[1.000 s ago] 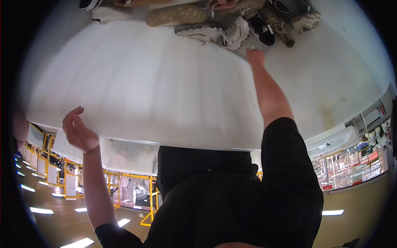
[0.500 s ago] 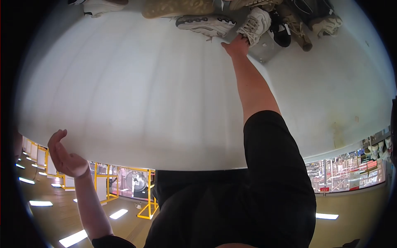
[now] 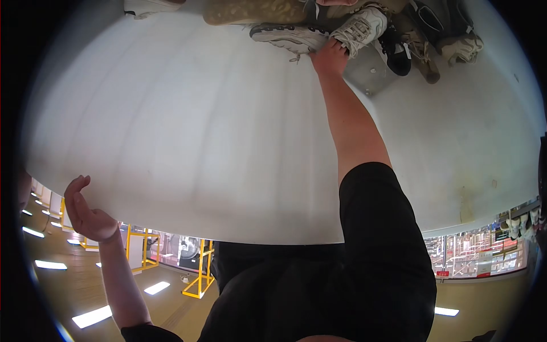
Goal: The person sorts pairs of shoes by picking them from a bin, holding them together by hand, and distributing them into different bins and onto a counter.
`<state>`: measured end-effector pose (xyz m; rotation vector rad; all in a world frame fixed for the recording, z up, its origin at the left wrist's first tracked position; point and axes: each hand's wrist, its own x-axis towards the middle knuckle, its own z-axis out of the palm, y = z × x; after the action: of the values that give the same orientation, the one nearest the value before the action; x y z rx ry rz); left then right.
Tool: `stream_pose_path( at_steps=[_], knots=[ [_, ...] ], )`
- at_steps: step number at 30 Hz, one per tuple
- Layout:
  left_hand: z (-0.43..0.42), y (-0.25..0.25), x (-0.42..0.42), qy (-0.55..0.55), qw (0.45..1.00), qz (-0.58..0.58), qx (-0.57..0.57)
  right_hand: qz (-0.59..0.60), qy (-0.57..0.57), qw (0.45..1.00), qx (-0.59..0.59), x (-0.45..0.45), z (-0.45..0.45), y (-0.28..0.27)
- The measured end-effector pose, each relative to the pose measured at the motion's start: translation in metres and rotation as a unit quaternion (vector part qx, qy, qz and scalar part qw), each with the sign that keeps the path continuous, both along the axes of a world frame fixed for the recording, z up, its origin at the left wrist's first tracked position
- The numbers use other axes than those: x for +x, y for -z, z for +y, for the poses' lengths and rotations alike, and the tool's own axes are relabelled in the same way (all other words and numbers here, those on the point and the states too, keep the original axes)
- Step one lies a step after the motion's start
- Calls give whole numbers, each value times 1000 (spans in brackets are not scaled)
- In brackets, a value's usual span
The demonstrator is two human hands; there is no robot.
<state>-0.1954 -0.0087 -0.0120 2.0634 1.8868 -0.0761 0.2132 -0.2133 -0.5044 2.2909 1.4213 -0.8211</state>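
Note:
My right hand (image 3: 330,58) reaches deep into a big white bin (image 3: 239,142), its fingers closed at the collar of a white lace-up sneaker (image 3: 360,29). Just left of that hand, a pale grey sneaker (image 3: 288,37) lies on its side with a lace end hanging. A black shoe (image 3: 397,56) with a light toe edge lies to the right of the white sneaker. My left hand (image 3: 91,212) is raised at the bin's near left edge, fingers loosely bent and apart, with nothing in it. Whether it touches the bin wall I cannot tell.
More shoes crowd the bin's far end, including a tan sole (image 3: 253,11), a brown shoe (image 3: 421,54) and a beige sneaker (image 3: 461,49). Another white shoe (image 3: 151,7) lies at far left. Behind the bin stand yellow frames (image 3: 199,273) and a large fan (image 3: 188,247).
The view has shifted slightly, so the shoes sit a little lower and further right. My right hand stays at the white sneaker. A skin-coloured shape now shows at the top edge.

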Motion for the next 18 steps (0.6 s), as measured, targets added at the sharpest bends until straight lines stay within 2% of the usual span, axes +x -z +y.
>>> stream_pose_path(
  at_steps=[3, 5, 9, 12, 14, 15, 17, 18],
  knots=[
    [1, 3, -3, -5, 1000, -17, 8, 23, 5, 1000, -20, 8, -4, -2],
    [2, -1, -4, 1, 1000, -18, 22, 60, 67, 996, -15, 11, -2, -10],
    [2, 1, 8, -45, 993, -101, 30, 90, 58, 993, -50, 38, 5, -45],
    [1, 1, 8, -45, 988, -138, 45, 102, 59, 989, -86, 55, 27, -109],
    [2, 2, 16, -13, 986, -150, 74, 218, 64, 967, -119, 69, 39, -157],
    [2, 2, 17, -16, 983, -160, 92, 212, 58, 969, -110, 68, 43, -184],
    [4, -6, 15, 10, 990, -78, 113, 259, 175, 946, -89, 64, 53, -245],
    [5, -10, 15, 6, 988, -86, 126, 253, 168, 950, -76, 62, 59, -277]
  ],
)
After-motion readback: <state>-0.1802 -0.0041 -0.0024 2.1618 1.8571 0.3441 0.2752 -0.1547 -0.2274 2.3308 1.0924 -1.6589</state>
